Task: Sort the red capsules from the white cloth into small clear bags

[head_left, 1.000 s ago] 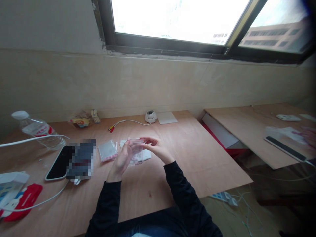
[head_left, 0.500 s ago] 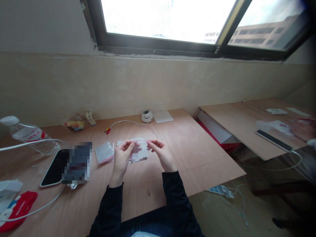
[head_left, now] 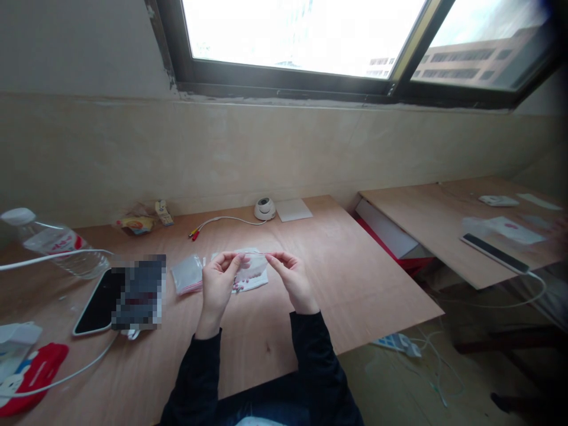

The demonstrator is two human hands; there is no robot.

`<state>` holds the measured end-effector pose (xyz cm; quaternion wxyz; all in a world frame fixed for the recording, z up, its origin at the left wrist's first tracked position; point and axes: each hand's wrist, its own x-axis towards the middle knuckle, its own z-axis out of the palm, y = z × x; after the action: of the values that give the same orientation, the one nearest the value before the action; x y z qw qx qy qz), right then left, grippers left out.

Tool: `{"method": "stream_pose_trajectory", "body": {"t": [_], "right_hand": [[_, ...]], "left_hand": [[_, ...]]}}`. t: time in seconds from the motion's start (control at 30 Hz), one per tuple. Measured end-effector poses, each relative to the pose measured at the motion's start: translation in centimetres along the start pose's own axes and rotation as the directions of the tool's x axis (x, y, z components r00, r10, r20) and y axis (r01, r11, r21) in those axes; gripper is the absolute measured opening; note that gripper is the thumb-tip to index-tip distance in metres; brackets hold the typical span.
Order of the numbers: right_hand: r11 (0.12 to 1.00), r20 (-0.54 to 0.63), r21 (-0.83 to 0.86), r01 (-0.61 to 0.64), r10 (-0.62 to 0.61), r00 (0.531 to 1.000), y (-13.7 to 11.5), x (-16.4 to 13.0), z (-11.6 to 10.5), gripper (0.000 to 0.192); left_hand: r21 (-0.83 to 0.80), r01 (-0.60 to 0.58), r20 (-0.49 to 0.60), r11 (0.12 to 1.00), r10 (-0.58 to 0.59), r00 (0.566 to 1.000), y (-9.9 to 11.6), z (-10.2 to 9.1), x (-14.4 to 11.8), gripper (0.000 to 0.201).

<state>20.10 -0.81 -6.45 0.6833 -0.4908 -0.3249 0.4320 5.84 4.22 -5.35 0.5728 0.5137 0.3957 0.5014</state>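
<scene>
A broad plywood tabletop (head_left: pixel 275 337) fills the lower view, running up to a pale tiled wall under a dark-framed window (head_left: pixel 284 83). Off to the right stands a second plywood table (head_left: pixel 448 231) with a flat black bar (head_left: pixel 494 253) lying on it. On the near table's far left, a clear plastic water bottle with a red label (head_left: pixel 48 241) lies on its side, and just in front of it sits a black smartphone (head_left: pixel 98 302), face up, with a white cable (head_left: pixel 57 255) arching over. At the back edge, a small white dome camera (head_left: pixel 265 208) rests beside a flat white square (head_left: pixel 291 209).

Now to the centre: both hands are raised just above the table. The left hand (head_left: pixel 216 285) and the right hand (head_left: pixel 290 278) each pinch a top corner of a small clear zip bag with a red seal strip (head_left: pixel 254 264), thumbs and forefingers closed tight on it, the bag stretched between them. Underneath lie more little bags (head_left: pixel 251 283), and a separate clear packet (head_left: pixel 188 274) sits just left of the left hand.
</scene>
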Motion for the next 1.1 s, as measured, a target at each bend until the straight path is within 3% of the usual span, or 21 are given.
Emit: {"method": "stream_pose_trajectory", "body": {"t": [0.27, 0.57, 0.9, 1.1], "right_hand": [[0.998, 0.031, -0.064, 0.026, -0.024, 0.999, -0.6, -0.5, 0.3, 0.022], [0.999, 0.011, -0.040, 0.028, -0.027, 1.000, -0.5, -0.5, 0.5, 0.022], [0.996, 0.010, -0.083, 0.030, -0.029, 1.000, -0.9, -1.0, 0.9, 0.025], [0.998, 0.039, -0.066, -0.022, 0.025, 0.999, -0.9, -1.2, 1.1, 0.028]], "left_hand": [[-0.007, -0.008, -0.026, 1.000, 0.008, 1.000, 0.3, 0.1, -0.1, 0.024], [0.081, -0.012, 0.126, 0.997, 0.002, 0.992, 1.2, 0.6, -0.8, 0.020], [0.158, -0.082, 0.062, 0.984, 0.073, 0.995, 1.3, 0.6, -0.8, 0.018], [0.202, -0.117, 0.109, 0.972, 0.096, 0.989, 1.6, 0.8, -0.9, 0.017]]}}
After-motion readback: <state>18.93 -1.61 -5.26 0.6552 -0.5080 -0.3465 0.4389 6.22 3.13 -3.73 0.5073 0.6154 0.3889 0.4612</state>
